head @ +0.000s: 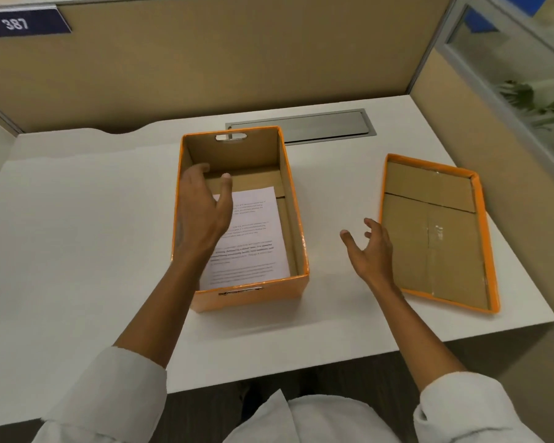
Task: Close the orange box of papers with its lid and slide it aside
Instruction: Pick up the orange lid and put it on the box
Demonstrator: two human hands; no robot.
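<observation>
— where's the orange box [296,219]?

— middle of the white desk [77,219], lid off, open at the top. printed papers [250,238] lying flat on the bottom, nearer the front wall. handle slot cut through the far wall, another on the front wall.

— and the lid [435,231]?

— off to the right of the box, well apart from it, flat on the desk near the right edge. upside down, brown cardboard inside facing up, orange rim all round, turned a little askew.

— left hand [202,212]?

— over the box's left wall, reaching inward above the papers, fingers spread and loose, gripping nothing. can't tell whether touching the wall.

— right hand [370,251]?

— between box and lid, fingers apart and curled a bit, empty, fingertips by the lid's left rim. can't tell if touching.

— anything else around?

— grey metal cable hatch [317,124] set in the desk behind the box, tan partition [205,52] beyond, blue tag [20,24] reading 387 at top left. pale sleeves on both forearms.
</observation>
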